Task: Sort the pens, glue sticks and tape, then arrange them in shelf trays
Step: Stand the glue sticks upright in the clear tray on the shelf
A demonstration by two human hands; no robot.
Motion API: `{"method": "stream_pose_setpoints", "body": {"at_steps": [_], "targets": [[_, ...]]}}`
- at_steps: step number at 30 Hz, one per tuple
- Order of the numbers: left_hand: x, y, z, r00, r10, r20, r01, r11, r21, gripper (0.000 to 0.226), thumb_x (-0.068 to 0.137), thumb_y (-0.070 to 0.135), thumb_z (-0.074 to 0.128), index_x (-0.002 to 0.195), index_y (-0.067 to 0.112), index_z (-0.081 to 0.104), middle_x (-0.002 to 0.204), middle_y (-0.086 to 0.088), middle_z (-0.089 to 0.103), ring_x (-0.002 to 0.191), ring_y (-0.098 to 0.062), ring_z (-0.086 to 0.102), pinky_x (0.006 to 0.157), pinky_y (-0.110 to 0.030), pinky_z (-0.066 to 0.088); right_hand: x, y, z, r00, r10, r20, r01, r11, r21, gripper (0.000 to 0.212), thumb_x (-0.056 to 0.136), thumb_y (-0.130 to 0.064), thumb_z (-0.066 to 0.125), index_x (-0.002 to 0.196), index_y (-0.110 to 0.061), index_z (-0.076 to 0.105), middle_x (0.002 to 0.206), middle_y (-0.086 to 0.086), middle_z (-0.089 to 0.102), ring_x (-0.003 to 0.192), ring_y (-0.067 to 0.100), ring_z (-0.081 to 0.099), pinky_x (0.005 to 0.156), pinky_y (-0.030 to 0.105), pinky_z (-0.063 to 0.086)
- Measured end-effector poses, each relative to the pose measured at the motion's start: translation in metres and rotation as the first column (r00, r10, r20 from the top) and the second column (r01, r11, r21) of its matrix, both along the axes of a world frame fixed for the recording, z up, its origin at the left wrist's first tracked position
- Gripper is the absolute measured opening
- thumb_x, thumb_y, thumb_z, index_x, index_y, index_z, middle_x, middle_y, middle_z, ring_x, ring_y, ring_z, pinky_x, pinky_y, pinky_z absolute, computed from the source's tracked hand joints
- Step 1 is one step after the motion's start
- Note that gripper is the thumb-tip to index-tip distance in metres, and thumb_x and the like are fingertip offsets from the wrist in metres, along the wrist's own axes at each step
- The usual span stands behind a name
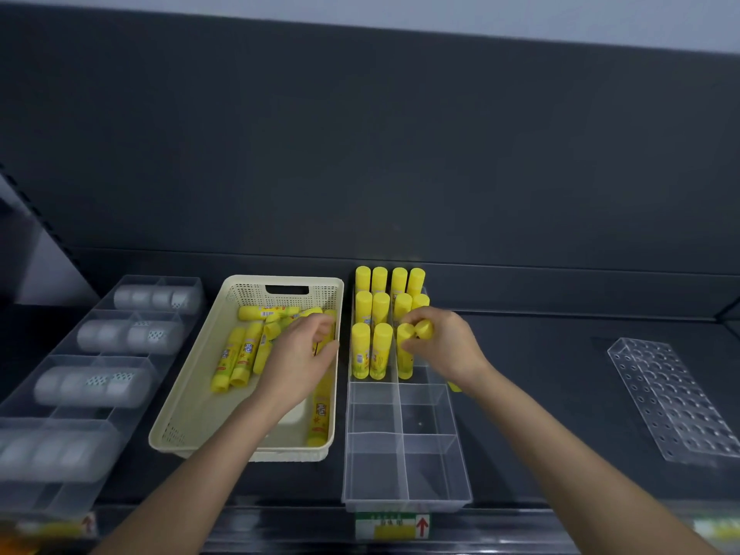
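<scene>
my right hand (444, 346) pinches a glue stick (424, 329), which, lowered tilted, may topple the standing sticks (370, 314) in the clear tray (404, 502), and the left hand (298, 358) grip i cannot tell.

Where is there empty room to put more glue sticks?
The four front compartments of the clear tray are empty, just in front of the standing glue sticks. Bare shelf lies between that tray and the holed rack. Crowded: the tray's back rows, the far end of the basket, and the tape tray.

One wide-angle head cam looks fwd & down onto the shelf (540, 414) from close up, back panel (360, 134) above.
</scene>
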State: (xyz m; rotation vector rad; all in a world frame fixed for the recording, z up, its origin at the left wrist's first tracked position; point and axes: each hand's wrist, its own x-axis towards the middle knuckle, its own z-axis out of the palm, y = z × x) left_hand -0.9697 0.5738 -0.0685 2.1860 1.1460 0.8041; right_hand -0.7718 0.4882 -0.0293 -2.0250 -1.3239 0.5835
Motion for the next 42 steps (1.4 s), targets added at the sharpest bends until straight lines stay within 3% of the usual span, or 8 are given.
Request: {"method": "stream_pose_setpoints", "body": {"at_steps": [7, 11, 14, 21, 26, 30, 35, 42], "targets": [[-0.011, 0.000, -0.020, 0.984, 0.011, -0.178, -0.053, 0.971, -0.232, 0.032, 0.085, 0.007, 0.063, 0.117, 0.005, 0.059, 0.107, -0.011, 0.065, 0.098, -0.023, 0.062, 0.083, -0.028, 0.047, 0.009, -0.006, 0.010, 0.971, -0.080, -0.224, 0.087, 0.996, 0.021, 0.028, 0.083, -0.003, 0.060, 0.108, -0.016, 0.061, 0.066, -0.005, 0.048, 0.051, 0.009, 0.041, 0.044, 0.016, 0.033], [-0.010, -0.003, -0.025, 0.954, -0.080, -0.288, 0.021, 0.979, -0.202, 0.019, 0.083, 0.008, 0.062, 0.102, 0.006, 0.062, 0.098, -0.009, 0.065, 0.091, -0.025, 0.060, 0.082, -0.041, 0.050, 0.012, -0.007, 0.020, 0.955, -0.092, -0.281, 0.128, 0.985, 0.112, 0.030, 0.081, 0.002, 0.059, 0.106, -0.014, 0.064, 0.065, -0.003, 0.046, 0.054, 0.012, 0.041, 0.050, 0.023, 0.035], [-0.010, -0.005, -0.025, 0.931, -0.140, -0.337, 0.083, 0.981, -0.178, 0.018, 0.083, 0.007, 0.061, 0.100, 0.010, 0.063, 0.100, -0.005, 0.061, 0.093, -0.022, 0.057, 0.078, -0.031, 0.047, 0.012, -0.008, 0.022, 0.960, -0.071, -0.270, 0.112, 0.984, 0.140, 0.030, 0.079, 0.000, 0.067, 0.105, -0.015, 0.065, 0.068, -0.005, 0.051, 0.057, 0.009, 0.046, 0.053, 0.019, 0.038], [-0.010, -0.005, -0.025, 0.925, -0.159, -0.346, 0.109, 0.981, -0.161, 0.021, 0.083, 0.005, 0.061, 0.104, 0.010, 0.063, 0.095, 0.000, 0.051, 0.095, -0.020, 0.053, 0.077, -0.023, 0.039, 0.010, -0.011, 0.000, 0.999, -0.031, -0.043, 0.034, 0.997, 0.071, 0.033, 0.072, 0.000, 0.076, 0.098, -0.017, 0.068, 0.091, 0.003, 0.067, 0.083, 0.022, 0.062, 0.076, 0.033, 0.054], [-0.010, -0.005, -0.026, 0.928, -0.149, -0.342, 0.103, 0.983, -0.150, 0.023, 0.085, 0.007, 0.062, 0.107, 0.012, 0.063, 0.096, 0.001, 0.050, 0.093, -0.017, 0.051, 0.077, -0.021, 0.038, 0.009, -0.011, -0.011, 0.997, 0.014, 0.069, -0.017, 0.999, 0.043, 0.030, 0.078, 0.001, 0.069, 0.102, -0.016, 0.069, 0.101, 0.003, 0.067, 0.084, 0.012, 0.058, 0.071, 0.016, 0.046], [-0.013, -0.004, -0.024, 0.941, -0.140, -0.308, 0.089, 0.981, -0.174, 0.021, 0.086, 0.009, 0.062, 0.107, 0.013, 0.064, 0.105, -0.003, 0.060, 0.098, -0.018, 0.057, 0.075, -0.021, 0.040, 0.008, -0.012, -0.006, 0.992, -0.004, 0.127, 0.000, 0.999, 0.036, 0.038, 0.079, -0.006, 0.070, 0.116, -0.014, 0.063, 0.114, 0.005, 0.061, 0.098, 0.016, 0.056, 0.079, 0.019, 0.042], [-0.033, 0.008, -0.015, 0.955, -0.089, -0.284, 0.046, 0.987, -0.154, 0.029, 0.087, 0.015, 0.063, 0.116, 0.013, 0.063, 0.112, -0.004, 0.060, 0.100, -0.016, 0.058, 0.081, -0.023, 0.043, -0.006, -0.011, 0.015, 0.955, -0.052, 0.293, -0.026, 0.966, 0.255, 0.036, 0.084, -0.007, 0.065, 0.120, -0.010, 0.062, 0.120, 0.007, 0.055, 0.106, 0.021, 0.057, 0.088, 0.023, 0.045], [-0.065, 0.035, -0.007, 0.933, 0.104, -0.345, -0.121, 0.992, -0.028, 0.029, 0.085, 0.017, 0.063, 0.114, 0.012, 0.064, 0.108, -0.010, 0.062, 0.100, -0.028, 0.059, 0.079, -0.029, 0.039, -0.075, 0.012, 0.014, 0.909, 0.208, 0.361, -0.305, 0.923, 0.236, 0.029, 0.084, -0.002, 0.061, 0.112, -0.006, 0.065, 0.111, 0.009, 0.057, 0.101, 0.024, 0.057, 0.086, 0.017, 0.038]]}}
